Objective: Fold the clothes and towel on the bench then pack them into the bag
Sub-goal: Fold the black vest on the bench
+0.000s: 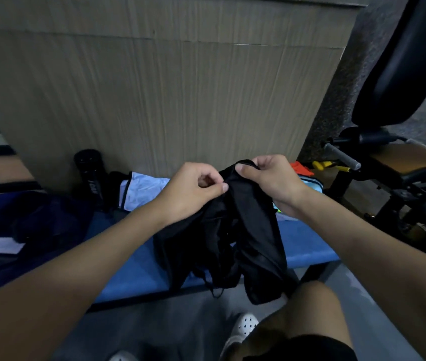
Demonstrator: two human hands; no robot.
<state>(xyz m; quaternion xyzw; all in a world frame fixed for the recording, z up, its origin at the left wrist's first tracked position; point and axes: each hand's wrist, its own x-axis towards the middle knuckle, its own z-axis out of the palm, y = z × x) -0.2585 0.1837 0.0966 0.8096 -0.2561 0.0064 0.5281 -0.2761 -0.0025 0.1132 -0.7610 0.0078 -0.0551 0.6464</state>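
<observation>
Currently left grip (pixel 193 188) and right grip (pixel 269 178) both pinch black garment (pixel 248 230) by its top edge, mid-frame over blue worktop (pixel 139 269). Folding looks barely begun; next, spread it flat.

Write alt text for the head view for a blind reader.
The left hand and right hand pinch a crumpled black fabric garment above a blue padded bench; a light blue cloth and black cylindrical bottle sit behind.

1. The dark blue bag (pixel 24 230) runs off the left edge.
2. The black garment (pixel 235 230) hides part of the blue bench (pixel 308 243).
3. The left hand (pixel 193 191) covers part of the light blue cloth (pixel 141 188).
4. Lettering on the black bottle (pixel 90 173) is too blurred to read.
</observation>
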